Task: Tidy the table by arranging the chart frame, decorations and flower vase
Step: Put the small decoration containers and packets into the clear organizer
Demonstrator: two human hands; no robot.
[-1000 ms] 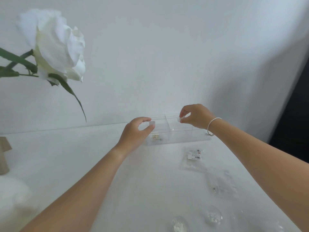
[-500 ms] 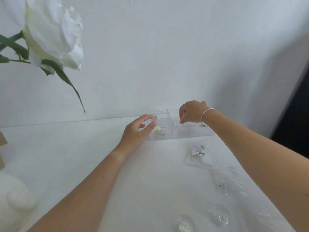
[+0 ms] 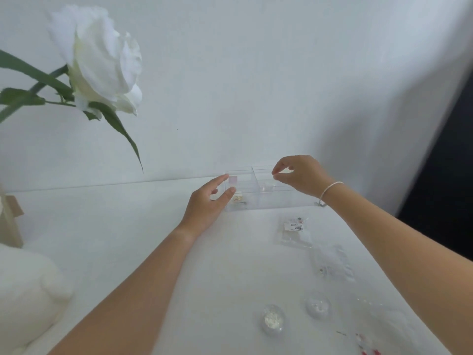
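**Item: clear divided box** point(image 3: 266, 194). It sits at the far middle of the white tabletop point(image 3: 128, 239), close to the wall, with its long axis running 9 to 3 o'clock across the view. A partition splits it into compartments. The left one holds a small pale trinket point(image 3: 239, 198); what lies in the right one is too faint to tell.

**Left hand** point(image 3: 206, 203). At the box's 9 o'clock end, fingers nearly straight and spread, thumb tip against the near left corner and forefinger at the far left corner. The grip is wide and holds nothing.

**Right hand** point(image 3: 302, 175). It hovers over the right compartment, thumb and forefinger tips nearly meeting. The grip is narrow; whether anything tiny is held I cannot tell.

**Decorations awaiting sorting.** All lie at 5 o'clock from the box, nearer the right hand: a labelled packet point(image 3: 294, 230), a clear bag point(image 3: 332, 262) and two small round pots point(image 3: 272, 317) point(image 3: 318, 304).

**Flower** point(image 3: 99, 65). A white bloom, up at 10 o'clock, well apart from the box.

**Judgement.** The next pickup likely falls to the right hand, reaching back toward 5 o'clock.
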